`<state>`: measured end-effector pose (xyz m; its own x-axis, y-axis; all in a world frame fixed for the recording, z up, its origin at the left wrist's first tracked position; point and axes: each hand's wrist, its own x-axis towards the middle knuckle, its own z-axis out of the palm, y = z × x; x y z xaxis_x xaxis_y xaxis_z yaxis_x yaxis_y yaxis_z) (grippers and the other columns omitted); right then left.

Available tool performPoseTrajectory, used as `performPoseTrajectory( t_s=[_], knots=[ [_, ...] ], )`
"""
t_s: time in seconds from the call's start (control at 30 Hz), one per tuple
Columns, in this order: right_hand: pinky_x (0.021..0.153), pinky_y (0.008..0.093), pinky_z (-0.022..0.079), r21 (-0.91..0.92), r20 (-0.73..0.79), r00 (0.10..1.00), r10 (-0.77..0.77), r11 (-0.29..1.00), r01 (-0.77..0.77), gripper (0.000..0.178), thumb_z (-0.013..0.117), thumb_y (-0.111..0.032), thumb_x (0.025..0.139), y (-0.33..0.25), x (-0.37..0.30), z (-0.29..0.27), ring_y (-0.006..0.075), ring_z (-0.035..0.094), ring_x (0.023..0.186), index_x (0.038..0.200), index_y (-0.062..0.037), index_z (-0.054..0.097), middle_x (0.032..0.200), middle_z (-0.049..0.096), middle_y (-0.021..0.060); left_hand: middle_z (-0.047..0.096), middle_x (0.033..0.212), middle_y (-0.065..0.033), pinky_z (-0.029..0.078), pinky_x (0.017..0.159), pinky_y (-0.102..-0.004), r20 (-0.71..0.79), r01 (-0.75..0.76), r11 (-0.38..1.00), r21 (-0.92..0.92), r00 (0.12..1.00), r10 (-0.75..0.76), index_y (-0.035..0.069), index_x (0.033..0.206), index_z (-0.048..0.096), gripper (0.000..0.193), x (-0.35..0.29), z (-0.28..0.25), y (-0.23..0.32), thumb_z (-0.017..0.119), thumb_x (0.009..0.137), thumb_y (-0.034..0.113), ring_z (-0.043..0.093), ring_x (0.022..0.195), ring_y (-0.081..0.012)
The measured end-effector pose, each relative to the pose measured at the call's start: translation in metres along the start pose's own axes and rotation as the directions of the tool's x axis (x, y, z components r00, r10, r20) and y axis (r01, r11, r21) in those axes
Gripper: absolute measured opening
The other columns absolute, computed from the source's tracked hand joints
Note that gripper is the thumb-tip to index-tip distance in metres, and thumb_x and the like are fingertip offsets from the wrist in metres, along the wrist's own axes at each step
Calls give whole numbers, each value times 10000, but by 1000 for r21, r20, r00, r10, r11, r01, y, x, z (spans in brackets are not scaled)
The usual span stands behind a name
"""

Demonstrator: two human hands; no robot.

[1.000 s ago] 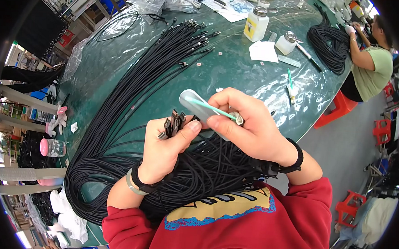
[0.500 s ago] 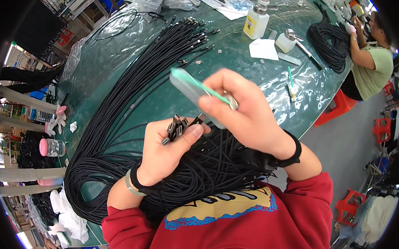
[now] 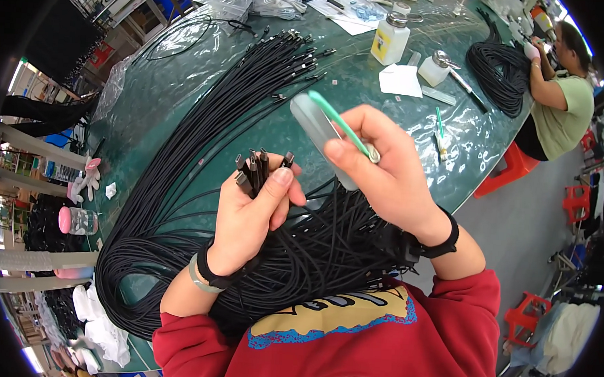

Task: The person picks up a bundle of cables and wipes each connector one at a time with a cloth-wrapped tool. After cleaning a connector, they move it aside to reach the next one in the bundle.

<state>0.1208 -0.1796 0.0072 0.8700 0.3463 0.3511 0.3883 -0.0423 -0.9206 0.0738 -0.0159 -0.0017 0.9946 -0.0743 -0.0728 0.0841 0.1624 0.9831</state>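
My left hand (image 3: 242,219) is closed around a small bunch of black cable plugs (image 3: 252,171) with metal tips pointing up. Its thumb presses one plug (image 3: 288,160) a little apart from the others. To the right and slightly higher, my right hand (image 3: 388,172) grips a thin green stick (image 3: 336,122) together with a flat, translucent strip (image 3: 310,123); what the strip is I cannot make out. Below both hands lies a thick heap of black cables (image 3: 306,247), which curves left and runs up the table as a long bundle (image 3: 214,105) ending in plugs.
A green table (image 3: 380,134) carries two dispenser bottles (image 3: 390,39), (image 3: 434,69), white paper (image 3: 400,79), a green-handled brush (image 3: 441,134) and a coiled black cable bundle (image 3: 496,76). A pink-lidded jar (image 3: 78,221) stands left. Another person (image 3: 563,96) works at the far right.
My right hand has moved a little right with the stick and strip, away from the plugs. My left hand has shifted slightly left, its plugs now more upright.
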Motion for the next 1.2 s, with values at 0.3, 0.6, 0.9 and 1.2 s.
performPoseTrajectory(
  t_s=[0.3, 0.6, 0.9, 1.2],
  knots=[
    [558, 191, 368, -73, 100, 995, 19, 997, -12, 143, 559, -124, 814, 3, -7, 7, 33, 446, 641, 887, -10, 515, 697, 509, -15, 386, 511, 50, 195, 380, -178, 106, 116, 978, -174, 989, -98, -22, 789, 548, 279, -4, -13, 2, 442, 891, 215, 274, 414, -12],
    [540, 207, 377, -87, 167, 986, 11, 996, 4, 148, 585, -83, 769, -5, 3, 15, 54, 466, 605, 879, -8, 521, 638, 501, -2, 370, 493, 58, 189, 383, -186, 53, 16, 998, 60, 998, -19, -9, 735, 545, 262, -8, -6, 5, 464, 881, 193, 267, 421, -6],
    [545, 200, 389, -42, 70, 997, -42, 998, 45, 138, 564, -82, 794, 0, 4, 17, 45, 465, 604, 888, 2, 507, 679, 518, 0, 379, 496, 67, 200, 393, -185, 123, 123, 992, -37, 985, -117, 5, 711, 549, 253, -7, -7, 7, 469, 876, 179, 284, 427, -3],
    [528, 194, 379, 4, 61, 996, 60, 998, -60, 137, 562, -81, 797, -5, 15, 13, 40, 467, 600, 892, 0, 507, 691, 523, 2, 482, 570, 58, 247, 416, -163, 75, 33, 992, 125, 996, -43, -9, 887, 590, 177, -9, -8, 2, 519, 847, 148, 335, 466, 6]
  ],
)
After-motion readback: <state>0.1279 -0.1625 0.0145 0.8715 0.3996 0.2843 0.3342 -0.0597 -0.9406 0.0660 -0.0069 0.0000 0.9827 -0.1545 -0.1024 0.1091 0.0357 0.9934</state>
